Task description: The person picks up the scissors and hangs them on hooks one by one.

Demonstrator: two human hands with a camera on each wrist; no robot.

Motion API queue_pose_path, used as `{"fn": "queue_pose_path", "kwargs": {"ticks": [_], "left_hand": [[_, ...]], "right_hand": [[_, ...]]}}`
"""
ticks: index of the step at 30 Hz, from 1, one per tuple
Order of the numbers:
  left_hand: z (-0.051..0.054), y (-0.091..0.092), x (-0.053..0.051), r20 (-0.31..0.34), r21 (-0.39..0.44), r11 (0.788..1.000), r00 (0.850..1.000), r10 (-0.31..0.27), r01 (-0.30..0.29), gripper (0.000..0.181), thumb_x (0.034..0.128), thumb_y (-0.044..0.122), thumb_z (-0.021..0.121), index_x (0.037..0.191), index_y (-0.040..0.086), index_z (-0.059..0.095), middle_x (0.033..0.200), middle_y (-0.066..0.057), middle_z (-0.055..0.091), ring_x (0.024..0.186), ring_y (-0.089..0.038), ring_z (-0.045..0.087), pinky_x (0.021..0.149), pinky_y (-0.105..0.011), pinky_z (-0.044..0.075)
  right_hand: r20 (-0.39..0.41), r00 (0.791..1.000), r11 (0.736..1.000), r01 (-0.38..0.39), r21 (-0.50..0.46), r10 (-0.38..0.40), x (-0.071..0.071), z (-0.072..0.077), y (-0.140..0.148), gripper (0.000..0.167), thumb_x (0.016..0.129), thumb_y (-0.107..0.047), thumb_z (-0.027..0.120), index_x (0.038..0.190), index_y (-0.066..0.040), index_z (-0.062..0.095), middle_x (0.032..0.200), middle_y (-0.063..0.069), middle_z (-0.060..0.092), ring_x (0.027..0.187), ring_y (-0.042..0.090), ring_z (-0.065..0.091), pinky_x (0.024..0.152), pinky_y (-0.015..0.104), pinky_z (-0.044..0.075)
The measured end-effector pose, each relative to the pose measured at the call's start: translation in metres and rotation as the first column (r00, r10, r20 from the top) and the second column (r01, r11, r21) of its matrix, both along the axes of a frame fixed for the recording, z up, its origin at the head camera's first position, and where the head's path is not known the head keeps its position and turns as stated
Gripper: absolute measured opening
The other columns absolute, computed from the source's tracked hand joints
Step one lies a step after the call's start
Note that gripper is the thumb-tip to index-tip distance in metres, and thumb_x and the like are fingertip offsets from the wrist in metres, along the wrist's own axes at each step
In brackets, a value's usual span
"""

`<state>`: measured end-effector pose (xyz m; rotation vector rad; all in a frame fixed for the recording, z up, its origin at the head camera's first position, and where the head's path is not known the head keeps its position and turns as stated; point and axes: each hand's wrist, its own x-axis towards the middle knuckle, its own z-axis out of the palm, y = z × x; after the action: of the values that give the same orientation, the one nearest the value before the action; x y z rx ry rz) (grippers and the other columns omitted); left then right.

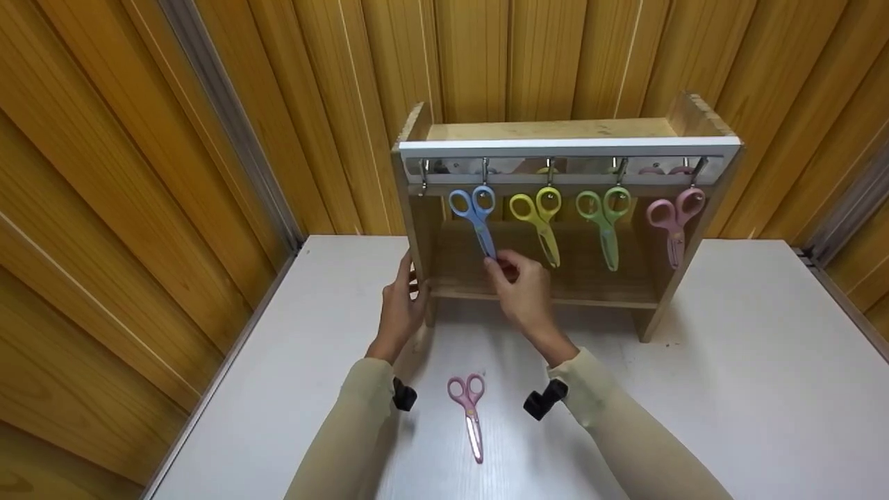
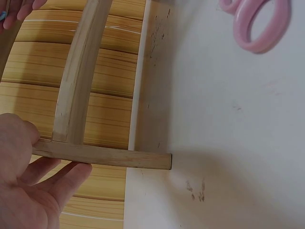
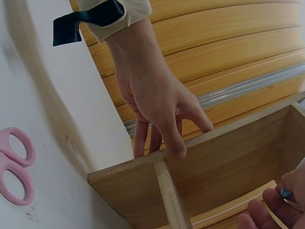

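Blue scissors (image 1: 478, 212) hang by one handle loop from a hook on the rack, blades down. My right hand (image 1: 526, 292) pinches their lower tip between thumb and fingers; in the right wrist view only a bit of blue (image 3: 286, 192) shows at the fingertips. With my left hand (image 1: 403, 305) I grip the left side panel (image 2: 105, 155) of the wooden rack (image 1: 542, 301), thumb on one face and fingers on the other. Pink scissors (image 1: 469, 403) lie on the white table between my forearms, handles toward the rack.
Yellow scissors (image 1: 542, 219), green scissors (image 1: 605, 222) and a second pink pair (image 1: 675, 219) hang to the right of the blue ones. The leftmost hook (image 1: 424, 179) holds nothing. Wood-patterned walls (image 1: 333, 104) stand behind and left of the white table (image 1: 278, 361).
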<state>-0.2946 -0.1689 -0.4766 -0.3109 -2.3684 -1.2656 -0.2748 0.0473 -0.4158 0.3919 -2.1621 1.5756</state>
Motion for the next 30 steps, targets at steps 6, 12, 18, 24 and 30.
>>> {"fn": "queue_pose_path", "kwargs": {"ticks": [6,12,18,24,30], "left_hand": [[0.0002,-0.0004,-0.0003,-0.009,-0.001,1.0,1.0,-0.003,0.003,0.071,0.1017,0.002,0.061,0.162,0.017,0.027,0.145,-0.022,0.057,0.11,-0.035,0.07,0.087,-0.04,0.062],[-0.0004,-0.0005,-0.0006,-0.039,-0.021,1.0,0.999,-0.002,0.002,0.071,0.1017,0.003,0.061,0.162,0.013,0.026,0.142,-0.023,0.059,0.108,-0.034,0.071,0.085,-0.04,0.063],[-0.0004,-0.0001,-0.0003,-0.021,-0.015,1.0,1.0,0.007,-0.007,0.071,0.1015,0.003,0.062,0.162,0.015,0.027,0.143,-0.022,0.059,0.109,-0.034,0.071,0.087,-0.039,0.062],[0.0003,0.0004,-0.0008,-0.002,-0.002,1.0,1.0,0.002,-0.002,0.07,0.1018,0.002,0.061,0.162,0.015,0.027,0.143,-0.023,0.058,0.11,-0.035,0.07,0.088,-0.041,0.062],[0.0005,0.0006,-0.0004,0.003,0.003,1.0,1.0,0.004,-0.004,0.07,0.1018,0.003,0.061,0.162,0.015,0.028,0.143,-0.023,0.058,0.109,-0.035,0.07,0.087,-0.041,0.062]], "right_hand": [[-0.002,1.0,1.0,0.002,-0.002,-0.002,0.0004,0.0006,0.0001,0.014,0.099,-0.016,0.07,0.098,-0.003,0.076,0.083,0.005,0.071,0.074,0.017,0.063,0.06,0.024,0.049],[0.009,1.0,1.0,0.004,0.008,-0.004,0.0,-0.0007,-0.0003,0.015,0.1,-0.02,0.07,0.096,-0.006,0.075,0.081,0.003,0.07,0.073,0.015,0.064,0.061,0.027,0.051],[0.02,1.0,1.0,-0.011,-0.007,0.011,0.0006,-0.0014,0.0001,0.014,0.1,-0.019,0.069,0.096,-0.006,0.074,0.08,0.003,0.069,0.072,0.017,0.063,0.059,0.026,0.049],[0.023,1.0,1.0,-0.014,-0.01,0.014,0.0007,-0.0016,0.0013,0.015,0.1,-0.018,0.069,0.096,-0.004,0.074,0.08,0.004,0.068,0.071,0.017,0.061,0.057,0.025,0.048],[0.026,1.0,1.0,-0.015,-0.004,0.015,0.0005,-0.0012,0.0018,0.015,0.1,-0.019,0.069,0.096,-0.005,0.074,0.08,0.004,0.068,0.072,0.017,0.061,0.058,0.026,0.048]]}}
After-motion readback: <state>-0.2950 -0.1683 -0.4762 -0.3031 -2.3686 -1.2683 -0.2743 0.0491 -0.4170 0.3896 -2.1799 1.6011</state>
